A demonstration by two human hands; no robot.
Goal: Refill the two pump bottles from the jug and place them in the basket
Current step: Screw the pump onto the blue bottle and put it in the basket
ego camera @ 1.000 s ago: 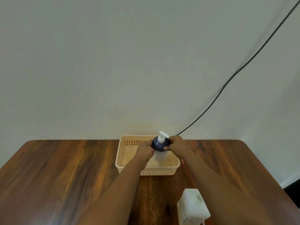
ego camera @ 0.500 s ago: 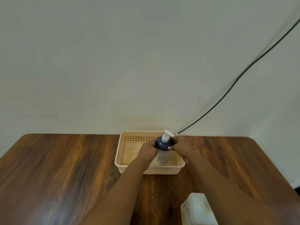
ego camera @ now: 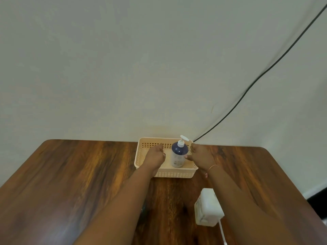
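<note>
A pump bottle (ego camera: 178,154) with a dark blue shoulder, pale body and white pump stands upright inside the cream perforated basket (ego camera: 174,174) at the table's far edge. My left hand (ego camera: 155,156) is just left of the bottle, fingers apart, not touching it. On the bottle's right, my right hand (ego camera: 199,156) is open too, a small gap between it and the bottle. The white jug (ego camera: 208,207) stands near me, partly under my right forearm. Only one pump bottle is in view.
The wooden table (ego camera: 70,174) runs wide to the left and right of the basket. A black cable (ego camera: 256,80) slopes down the wall to the basket's far right corner. A thin white cord (ego camera: 222,230) trails from the jug toward me.
Both hands held the bottle over the basket, lowered it until it stood inside, and have now let go and moved slightly apart from it.
</note>
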